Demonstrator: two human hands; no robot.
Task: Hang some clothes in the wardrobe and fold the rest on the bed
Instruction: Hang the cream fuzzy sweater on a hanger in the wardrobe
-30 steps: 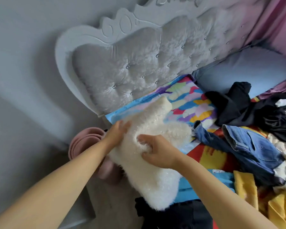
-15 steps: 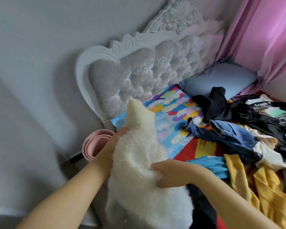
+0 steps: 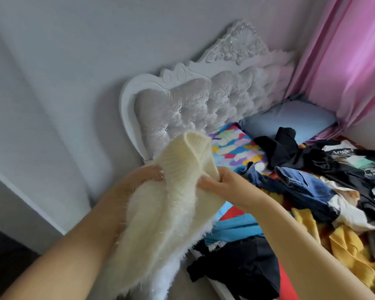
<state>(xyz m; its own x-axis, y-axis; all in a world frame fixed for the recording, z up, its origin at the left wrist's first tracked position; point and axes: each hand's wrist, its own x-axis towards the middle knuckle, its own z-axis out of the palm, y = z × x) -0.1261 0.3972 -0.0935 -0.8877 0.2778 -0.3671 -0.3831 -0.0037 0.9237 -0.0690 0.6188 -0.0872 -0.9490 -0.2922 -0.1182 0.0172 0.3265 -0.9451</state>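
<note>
A fluffy cream-white sweater [image 3: 160, 213] hangs in the air in front of me, its ribbed end sticking up. My left hand [image 3: 145, 176] grips it on the left side near the ribbed part. My right hand [image 3: 221, 185] pinches the fabric on the right side. Its long body droops down past the bed's edge. A heap of clothes lies on the bed to the right: blue jeans [image 3: 301, 185], black garments [image 3: 290, 148], a yellow piece [image 3: 344, 245], a bright blue piece [image 3: 236, 226] and a dark garment [image 3: 240, 267] at the bed's near edge.
A white tufted headboard [image 3: 204, 100] stands against the grey wall. A colourful pillow [image 3: 236, 148] and a pale blue pillow [image 3: 290, 118] lie at the head of the bed. Pink curtains [image 3: 344, 61] hang at the right.
Both hands have lifted the sweater off the bed and shifted to its ribbed end, which now opens upward. The camera has tilted up and right; the pink basins by the bed have left view.
</note>
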